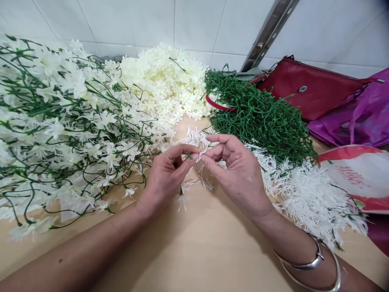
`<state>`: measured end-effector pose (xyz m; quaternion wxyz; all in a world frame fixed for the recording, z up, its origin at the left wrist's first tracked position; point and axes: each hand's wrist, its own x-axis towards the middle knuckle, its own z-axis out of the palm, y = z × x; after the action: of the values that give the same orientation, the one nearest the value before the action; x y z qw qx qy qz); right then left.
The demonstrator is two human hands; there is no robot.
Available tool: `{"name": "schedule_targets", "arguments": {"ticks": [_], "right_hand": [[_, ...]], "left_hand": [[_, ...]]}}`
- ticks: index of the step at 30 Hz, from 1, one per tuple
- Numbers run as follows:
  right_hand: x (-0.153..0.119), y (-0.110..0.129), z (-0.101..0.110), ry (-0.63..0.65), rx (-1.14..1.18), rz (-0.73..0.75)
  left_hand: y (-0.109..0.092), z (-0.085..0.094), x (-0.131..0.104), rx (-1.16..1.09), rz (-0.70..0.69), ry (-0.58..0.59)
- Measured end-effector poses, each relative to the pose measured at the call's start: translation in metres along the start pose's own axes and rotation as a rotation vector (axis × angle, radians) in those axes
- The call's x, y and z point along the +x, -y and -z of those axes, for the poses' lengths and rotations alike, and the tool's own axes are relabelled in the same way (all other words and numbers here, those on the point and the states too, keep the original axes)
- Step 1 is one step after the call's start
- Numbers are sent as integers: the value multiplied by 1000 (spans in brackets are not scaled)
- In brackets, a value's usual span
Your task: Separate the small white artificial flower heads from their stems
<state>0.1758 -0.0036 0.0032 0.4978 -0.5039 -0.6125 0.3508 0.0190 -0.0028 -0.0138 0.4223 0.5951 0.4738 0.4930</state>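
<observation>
Small white piece (200, 154): slender, partly covered, pinched between fingertips of left hand (168, 172) and right hand (240, 176); exact form not readable. Green stem (189, 156): slim, short length visible, slanted, lying against left thumb; remainder hidden by fingers. Join between stem and white piece: cannot be confirmed.

Two hands (167, 178) (243, 178), one stem heap (258, 113), one handbag (319, 87)

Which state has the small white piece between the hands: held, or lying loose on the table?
Held: the left hand and the right hand pinch the small white piece at their fingertips.
</observation>
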Motion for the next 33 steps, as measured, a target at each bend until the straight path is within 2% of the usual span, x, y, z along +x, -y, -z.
{"name": "schedule_targets", "arguments": {"ticks": [4,7,10,16,20,23,28,33], "right_hand": [[4,0,4,49,-48,37],[7,-3,5,9,-48,99],[10,-9,5,-21,65,116],[15,-23,4,62,343,-65],[17,-26,5,75,422,-143],[16,-21,6,109,371,-142],[11,-12,6,143,152,-85],[6,-9,5,191,119,-107]], "left_hand": [[-4,3,-1,91,-68,22],[-5,2,-2,7,-47,38],[-7,2,-2,-66,-1,40],[-18,6,-3,-154,178,91],[-19,7,-2,-143,163,92],[-11,5,0,-190,119,84],[3,2,2,-228,101,77],[3,4,4,-226,148,95]]}}
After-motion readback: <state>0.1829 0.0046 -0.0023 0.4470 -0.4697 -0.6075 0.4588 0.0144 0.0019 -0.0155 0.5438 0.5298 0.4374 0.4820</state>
